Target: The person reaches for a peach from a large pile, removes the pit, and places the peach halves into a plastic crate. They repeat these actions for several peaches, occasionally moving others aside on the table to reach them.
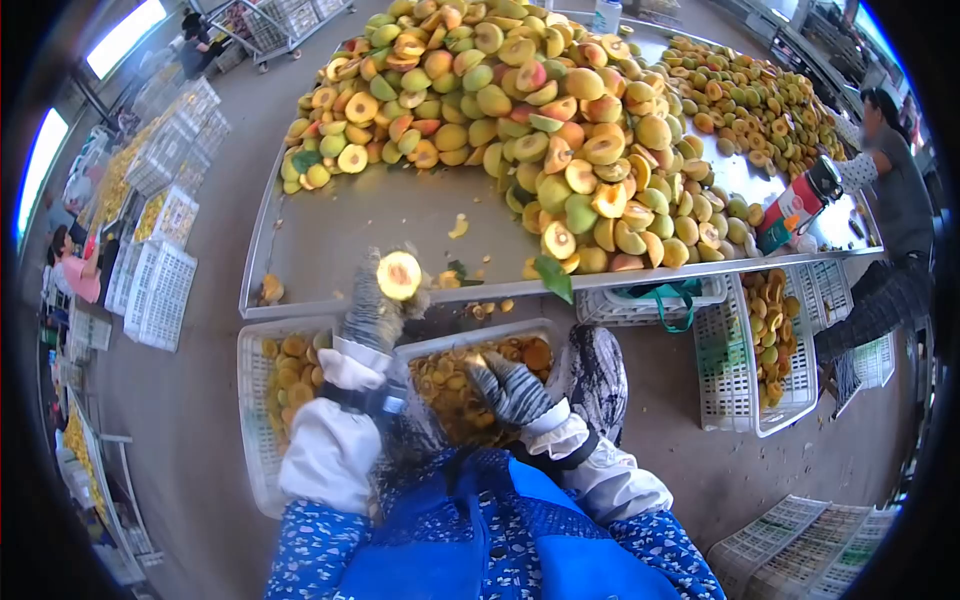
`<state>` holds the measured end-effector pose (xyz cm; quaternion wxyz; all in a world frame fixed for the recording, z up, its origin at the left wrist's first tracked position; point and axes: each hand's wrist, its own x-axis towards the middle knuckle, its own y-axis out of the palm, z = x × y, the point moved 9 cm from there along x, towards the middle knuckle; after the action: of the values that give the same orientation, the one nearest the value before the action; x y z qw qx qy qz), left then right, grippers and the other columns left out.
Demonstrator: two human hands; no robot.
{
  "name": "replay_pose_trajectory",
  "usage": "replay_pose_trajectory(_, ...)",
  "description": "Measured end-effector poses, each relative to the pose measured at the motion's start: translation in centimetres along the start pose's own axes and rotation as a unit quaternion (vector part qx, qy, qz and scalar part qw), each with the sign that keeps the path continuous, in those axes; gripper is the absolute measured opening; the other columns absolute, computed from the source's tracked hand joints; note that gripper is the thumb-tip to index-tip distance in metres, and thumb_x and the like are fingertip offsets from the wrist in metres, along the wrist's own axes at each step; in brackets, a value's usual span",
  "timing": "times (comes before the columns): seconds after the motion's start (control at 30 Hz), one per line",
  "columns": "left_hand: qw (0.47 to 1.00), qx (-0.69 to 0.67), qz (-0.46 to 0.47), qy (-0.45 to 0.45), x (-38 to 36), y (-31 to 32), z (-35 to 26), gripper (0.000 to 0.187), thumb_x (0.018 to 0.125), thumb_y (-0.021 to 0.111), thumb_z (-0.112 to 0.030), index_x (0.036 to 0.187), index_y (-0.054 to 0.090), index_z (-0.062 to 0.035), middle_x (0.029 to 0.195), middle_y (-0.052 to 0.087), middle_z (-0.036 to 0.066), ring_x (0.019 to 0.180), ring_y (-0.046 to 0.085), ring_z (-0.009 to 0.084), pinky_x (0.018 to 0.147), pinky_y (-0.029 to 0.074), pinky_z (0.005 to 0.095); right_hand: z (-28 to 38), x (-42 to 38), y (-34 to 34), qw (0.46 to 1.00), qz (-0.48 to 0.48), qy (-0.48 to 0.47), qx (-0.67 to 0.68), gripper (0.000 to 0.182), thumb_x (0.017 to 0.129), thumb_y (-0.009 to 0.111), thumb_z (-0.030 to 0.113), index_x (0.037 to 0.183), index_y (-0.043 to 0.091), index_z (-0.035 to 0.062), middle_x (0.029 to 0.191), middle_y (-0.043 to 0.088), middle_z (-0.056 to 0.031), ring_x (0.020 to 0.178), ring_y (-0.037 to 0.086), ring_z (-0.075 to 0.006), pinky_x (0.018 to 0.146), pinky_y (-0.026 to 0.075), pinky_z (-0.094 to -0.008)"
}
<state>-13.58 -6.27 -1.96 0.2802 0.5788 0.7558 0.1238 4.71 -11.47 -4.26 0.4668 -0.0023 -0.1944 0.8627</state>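
My left hand [375, 305], in a grey striped glove, is closed on a peach half [399, 275] near the metal table's front edge, with its cut face and round centre showing. My right hand [512, 392], gloved alike, is low over a crate [408, 350] of brownish-yellow pits and scraps between my knees. Its fingers are curled together; what they hold, if anything, I cannot make out. Ahead, a big heap of halved peaches [520, 110] covers much of the metal table [400, 210]. To the left of my legs stands a white crate [258, 440] with peach halves.
A co-worker [900, 180] stands at the table's right end beside a red and black bottle [805, 195]. Under that end is a white crate [735, 390] of peach pieces. Stacked crates [160, 290] and other people are at the left. More crates [800, 545] lie at lower right.
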Motion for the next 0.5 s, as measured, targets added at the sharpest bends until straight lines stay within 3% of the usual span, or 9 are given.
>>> replay_pose_trajectory(0.03,1.000,-0.008,-0.009,0.028,-1.6,-0.2,0.4,0.058,0.079,0.044,-0.056,0.099,0.053,-0.0024,0.069,0.059,0.011,0.059,0.057,0.0192,0.055,0.049,0.0294,1.5,0.8,-0.3,1.000,-0.009,-0.009,0.011,0.028,0.087,0.044,0.025,0.097,0.053,0.0013,0.076,0.057,-0.0237,0.072,0.055,-0.0400,0.059,0.042,-0.0456)
replay_pose_trajectory(0.07,0.999,0.002,-0.034,0.029,-3.4,-0.2,0.7,0.056,0.081,0.043,-0.053,0.100,0.054,-0.0018,0.075,0.060,0.012,0.064,0.058,0.0194,0.059,0.049,0.0297,2.7,1.1,-0.2,0.998,-0.030,-0.058,0.002,0.028,0.088,0.042,0.024,0.101,0.052,0.0010,0.080,0.057,-0.0233,0.075,0.055,-0.0391,0.060,0.043,-0.0440)
replay_pose_trajectory(0.13,0.998,0.008,-0.059,0.025,-6.3,-1.5,2.5,0.055,0.083,0.043,-0.051,0.102,0.054,-0.0012,0.081,0.061,0.013,0.070,0.059,0.0197,0.062,0.049,0.0299,4.1,1.7,0.4,0.999,-0.025,-0.046,0.003,0.029,0.088,0.041,0.023,0.105,0.052,0.0027,0.083,0.057,-0.0224,0.077,0.056,-0.0381,0.062,0.044,-0.0431)
replay_pose_trajectory(0.2,0.975,-0.108,-0.017,0.193,-9.1,-2.6,2.3,0.046,0.085,0.047,-0.040,0.110,0.050,-0.0019,0.104,0.056,0.014,0.087,0.055,0.0205,0.076,0.046,0.0284,4.3,2.1,1.4,0.998,-0.025,-0.050,0.015,0.027,0.088,0.041,0.022,0.107,0.051,0.0048,0.083,0.058,-0.0211,0.074,0.056,-0.0373,0.061,0.045,-0.0433)
replay_pose_trajectory(0.23,0.975,-0.113,-0.019,0.190,-9.4,-2.9,2.6,0.046,0.085,0.047,-0.040,0.110,0.050,-0.0019,0.104,0.056,0.014,0.087,0.055,0.0205,0.076,0.046,0.0284,4.2,2.1,1.8,0.999,-0.022,-0.046,0.011,0.027,0.088,0.041,0.022,0.107,0.051,0.0048,0.083,0.058,-0.0211,0.074,0.056,-0.0373,0.061,0.045,-0.0433)
replay_pose_trajectory(0.3,0.977,0.046,-0.048,0.201,-9.5,-2.7,1.9,0.041,0.086,0.046,-0.034,0.111,0.048,-0.0014,0.104,0.055,0.014,0.090,0.054,0.0194,0.078,0.045,0.0281,4.1,2.2,3.1,0.995,0.006,-0.041,-0.086,0.028,0.087,0.041,0.021,0.107,0.050,0.0045,0.084,0.057,-0.0206,0.072,0.056,-0.0368,0.060,0.045,-0.0435)
replay_pose_trajectory(0.33,0.969,0.126,-0.062,0.205,-9.5,-2.3,1.3,0.039,0.087,0.045,-0.031,0.111,0.047,-0.0012,0.104,0.054,0.013,0.091,0.054,0.0189,0.079,0.044,0.0280,5.0,1.9,3.8,0.977,-0.023,-0.141,-0.155,0.028,0.087,0.040,0.021,0.107,0.050,0.0043,0.086,0.056,-0.0207,0.071,0.056,-0.0361,0.058,0.045,-0.0434)
replay_pose_trajectory(0.4,0.932,0.285,-0.087,0.208,-9.4,-1.6,0.6,0.035,0.088,0.044,-0.025,0.112,0.045,-0.0008,0.104,0.053,0.012,0.094,0.052,0.0178,0.081,0.043,0.0278,4.1,2.2,4.7,0.982,-0.004,-0.118,-0.147,0.028,0.086,0.040,0.020,0.107,0.050,0.0047,0.086,0.056,-0.0202,0.070,0.056,-0.0360,0.057,0.045,-0.0433)
replay_pose_trajectory(0.5,0.959,0.194,-0.078,0.194,-8.5,-1.9,2.4,0.028,0.088,0.044,-0.018,0.110,0.046,-0.0019,0.106,0.052,0.011,0.096,0.051,0.0167,0.082,0.042,0.0270,4.1,2.0,5.3,0.975,-0.001,-0.122,-0.186,0.028,0.085,0.040,0.018,0.109,0.049,0.0054,0.083,0.056,-0.0191,0.070,0.056,-0.0356,0.057,0.045,-0.0428)
